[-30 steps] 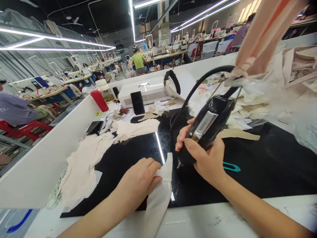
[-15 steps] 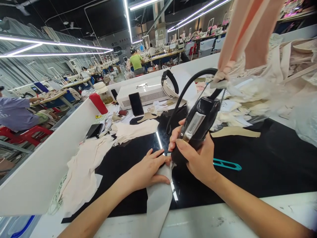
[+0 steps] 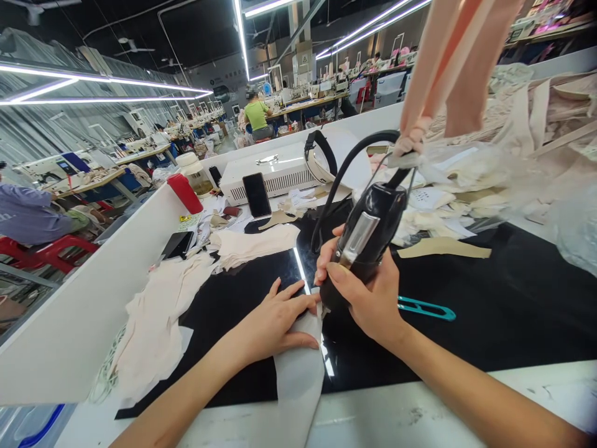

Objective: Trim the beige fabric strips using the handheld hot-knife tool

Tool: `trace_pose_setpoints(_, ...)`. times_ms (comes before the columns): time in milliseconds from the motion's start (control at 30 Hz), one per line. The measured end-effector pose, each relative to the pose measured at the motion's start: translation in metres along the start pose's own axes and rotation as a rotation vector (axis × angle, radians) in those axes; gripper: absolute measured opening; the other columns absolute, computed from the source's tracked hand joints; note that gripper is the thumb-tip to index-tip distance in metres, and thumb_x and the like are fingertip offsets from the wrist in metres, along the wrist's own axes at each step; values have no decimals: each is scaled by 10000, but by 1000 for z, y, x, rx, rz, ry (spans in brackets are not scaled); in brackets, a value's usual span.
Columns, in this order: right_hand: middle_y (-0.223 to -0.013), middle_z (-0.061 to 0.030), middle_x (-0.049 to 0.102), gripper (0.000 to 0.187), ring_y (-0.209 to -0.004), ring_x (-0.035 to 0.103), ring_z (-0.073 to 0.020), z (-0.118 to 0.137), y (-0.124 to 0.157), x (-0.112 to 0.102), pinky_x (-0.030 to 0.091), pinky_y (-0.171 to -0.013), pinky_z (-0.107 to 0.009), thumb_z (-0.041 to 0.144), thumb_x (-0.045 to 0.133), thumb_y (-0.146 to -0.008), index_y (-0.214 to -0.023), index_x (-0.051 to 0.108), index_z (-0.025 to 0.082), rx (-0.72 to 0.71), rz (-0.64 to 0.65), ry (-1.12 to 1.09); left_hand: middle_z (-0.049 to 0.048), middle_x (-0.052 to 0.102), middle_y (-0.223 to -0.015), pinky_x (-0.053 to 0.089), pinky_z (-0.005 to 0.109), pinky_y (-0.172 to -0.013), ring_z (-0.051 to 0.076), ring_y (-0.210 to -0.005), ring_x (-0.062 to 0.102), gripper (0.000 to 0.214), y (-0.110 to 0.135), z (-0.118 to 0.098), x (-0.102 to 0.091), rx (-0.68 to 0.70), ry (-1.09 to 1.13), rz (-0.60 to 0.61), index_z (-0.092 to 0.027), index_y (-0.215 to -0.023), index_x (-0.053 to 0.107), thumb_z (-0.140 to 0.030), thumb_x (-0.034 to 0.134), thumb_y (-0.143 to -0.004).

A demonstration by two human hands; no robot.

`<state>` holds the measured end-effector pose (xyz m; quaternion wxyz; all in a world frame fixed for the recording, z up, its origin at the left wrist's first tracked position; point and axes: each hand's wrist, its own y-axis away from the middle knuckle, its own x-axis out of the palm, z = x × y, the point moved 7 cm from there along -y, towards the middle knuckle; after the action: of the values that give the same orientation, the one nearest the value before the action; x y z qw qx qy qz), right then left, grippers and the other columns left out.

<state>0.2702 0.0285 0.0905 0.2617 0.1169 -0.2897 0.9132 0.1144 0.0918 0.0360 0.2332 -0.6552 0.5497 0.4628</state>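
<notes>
My right hand [image 3: 368,289] is wrapped round a black corded power hand tool [image 3: 380,214], held tilted, its lower end close to a whitish fabric strip [image 3: 298,373]. Pink cloth strips [image 3: 436,74] are knotted above the tool, and its black cable [image 3: 342,165] loops to the left. Flat on the fabric strip rests my left hand [image 3: 282,317], fingers spread and holding nothing, fingertips beside the tool's lower end. The contact between tool tip and cloth is hidden behind the right hand. Under both lies a glossy black mat [image 3: 242,367].
A teal thread snipper-like tool [image 3: 429,308] lies right of my right hand. Pale pink fabric pieces [image 3: 158,330] are stacked at left. Behind stand a phone [image 3: 256,195] and a white vented box [image 3: 275,165]. Cream cloth heaps [image 3: 448,193] fill the right; a white partition [image 3: 93,298] borders the left.
My right hand and the power tool have shifted slightly left. The pink strips above have swung left too. My left hand stays on the fabric strip, barely moved.
</notes>
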Motion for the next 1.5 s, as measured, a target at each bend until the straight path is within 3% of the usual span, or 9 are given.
trace_pose_setpoints(233,-897,56,772,439,-660,720,-157,-1,0,0,652,-653,-326,376,963,-890,-1218,680,308,-2,15,-1,110,602,-1804,106,855,-1450,382,-1843,276,441,6,0,1,-23,-3,16,-292,-1398,708,-460,928,-1055)
trace_pose_setpoints(433,-925,33,784,432,-723,735,-187,0,0,0,657,-668,-358,377,958,-899,-1220,676,312,19,13,14,95,676,-1735,103,885,-1430,396,-1828,316,420,7,-2,-1,-4,2,5,-312,-1410,729,-459,918,-1065)
trace_pose_setpoints(633,-863,60,767,351,-632,697,-156,7,-6,5,659,-618,-327,319,928,-896,-1145,682,305,-19,-14,-20,83,714,-1687,119,868,-1443,395,-1829,315,429,6,-3,-1,-6,6,4,-322,-1420,718,-445,924,-1064)
trace_pose_setpoints(1167,-878,55,762,423,-656,709,-168,2,-1,3,656,-617,-332,370,954,-896,-1192,658,310,37,-14,-5,105,684,-1723,148,878,-1431,411,-1827,314,478,5,0,-1,2,9,-4,-314,-1434,734,-506,935,-1044)
trace_pose_setpoints(1233,-897,51,758,441,-681,724,-177,0,3,3,672,-644,-346,378,958,-900,-1218,658,318,57,-1,-39,118,669,-1738,141,885,-1426,410,-1817,341,495,5,1,-1,-3,-3,4,-308,-1446,738,-508,938,-1039)
trace_pose_setpoints(1400,-939,36,760,465,-760,756,-203,-2,9,5,739,-877,-470,422,964,-907,-1249,668,317,76,24,-16,142,592,-1806,153,872,-1429,425,-1792,392,576,5,2,-1,22,-6,-17,-316,-1534,733,-505,944,-1033)
trace_pose_setpoints(1500,-955,13,768,426,-816,765,-223,-1,9,6,736,-872,-468,449,954,-915,-1213,685,308,72,23,4,141,602,-1797,169,867,-1430,429,-1774,424,569,5,4,-1,29,-6,-28,-318,-1530,742,-487,951,-1029)
